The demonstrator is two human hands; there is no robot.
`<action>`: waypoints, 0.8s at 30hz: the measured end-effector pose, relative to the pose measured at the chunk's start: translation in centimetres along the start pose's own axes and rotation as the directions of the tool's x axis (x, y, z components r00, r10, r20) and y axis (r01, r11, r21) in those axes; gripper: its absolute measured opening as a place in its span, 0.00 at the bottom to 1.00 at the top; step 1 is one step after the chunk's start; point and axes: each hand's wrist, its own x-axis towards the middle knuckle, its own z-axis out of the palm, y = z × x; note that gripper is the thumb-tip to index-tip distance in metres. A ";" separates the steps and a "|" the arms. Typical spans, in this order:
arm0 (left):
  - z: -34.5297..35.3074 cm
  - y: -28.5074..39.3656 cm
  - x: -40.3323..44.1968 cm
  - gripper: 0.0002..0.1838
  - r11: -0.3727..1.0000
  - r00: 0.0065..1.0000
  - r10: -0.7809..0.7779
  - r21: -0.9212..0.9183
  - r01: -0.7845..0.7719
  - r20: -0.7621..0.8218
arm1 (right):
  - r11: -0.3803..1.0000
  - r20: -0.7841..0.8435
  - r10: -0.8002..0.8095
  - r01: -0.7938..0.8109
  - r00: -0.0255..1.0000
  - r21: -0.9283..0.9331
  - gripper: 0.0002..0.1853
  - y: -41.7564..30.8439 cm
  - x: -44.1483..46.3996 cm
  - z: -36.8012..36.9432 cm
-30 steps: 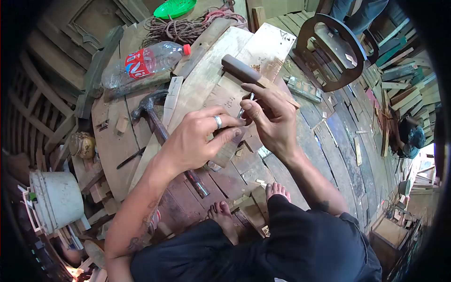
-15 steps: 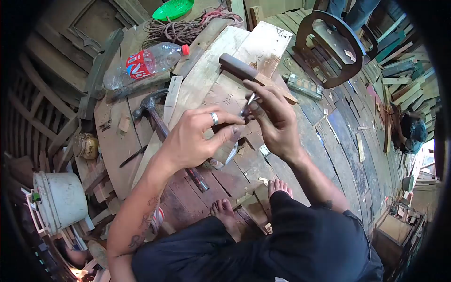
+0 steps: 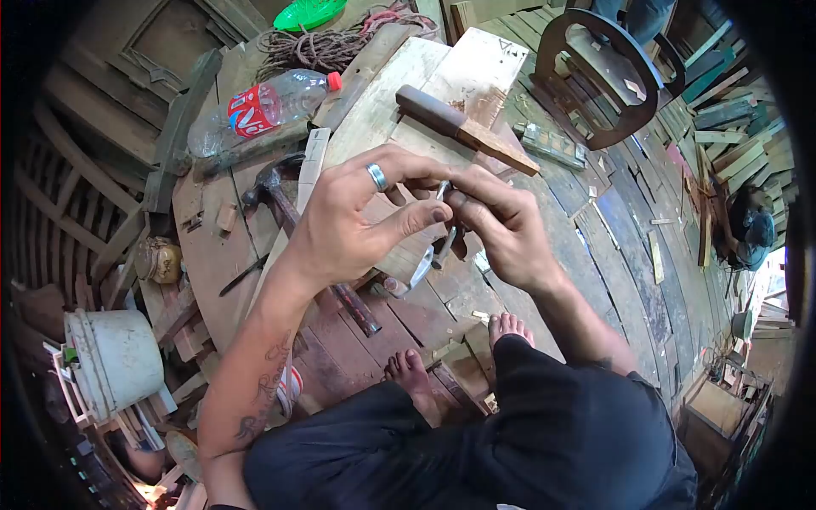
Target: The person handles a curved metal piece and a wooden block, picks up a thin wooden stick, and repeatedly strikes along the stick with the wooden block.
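My left hand [image 3: 365, 208], with a ring on one finger, and my right hand [image 3: 501, 221] meet above the wooden boards. Fingers of my right hand are closed on a small thin metal piece [image 3: 443, 190]. My left fingertips pinch at the same spot; what they hold is too small to name. Beneath them a curved shiny object [image 3: 421, 269] shows beside a dark rod-like piece. A hammer [image 3: 285, 208] lies under my left wrist. Beyond my hands a wooden-handled tool with a dark end [image 3: 466, 129] rests on a pale board [image 3: 480, 72].
A plastic bottle [image 3: 265, 110] lies at the upper left, near coiled rope [image 3: 319, 51] and a green dish [image 3: 308, 12]. A white bucket [image 3: 119, 357] stands at the left. A dark wooden frame [image 3: 544, 64] stands at the upper right. Another person [image 3: 752, 225] is at the far right.
My hands have come closer together, and my left hand has risen and moved slightly right. The metal piece has turned, and more of the curved shiny object shows below.
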 end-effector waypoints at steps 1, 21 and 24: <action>0.0 0.1 0.0 0.17 0.999 1.000 0.025 0.033 -0.024 -0.001 | 1.000 0.011 0.023 -0.023 1.000 0.005 0.20 0.0 -0.1 0.0; 1.1 -0.6 -0.2 0.14 0.983 0.983 0.166 0.092 -0.159 -0.074 | 0.997 -0.004 -0.072 0.072 0.997 -0.032 0.20 0.4 -0.6 0.2; 1.1 -0.6 -0.2 0.15 0.982 0.982 0.180 0.069 -0.176 -0.062 | 0.999 -0.014 -0.037 0.037 0.999 0.001 0.20 0.7 -0.7 0.2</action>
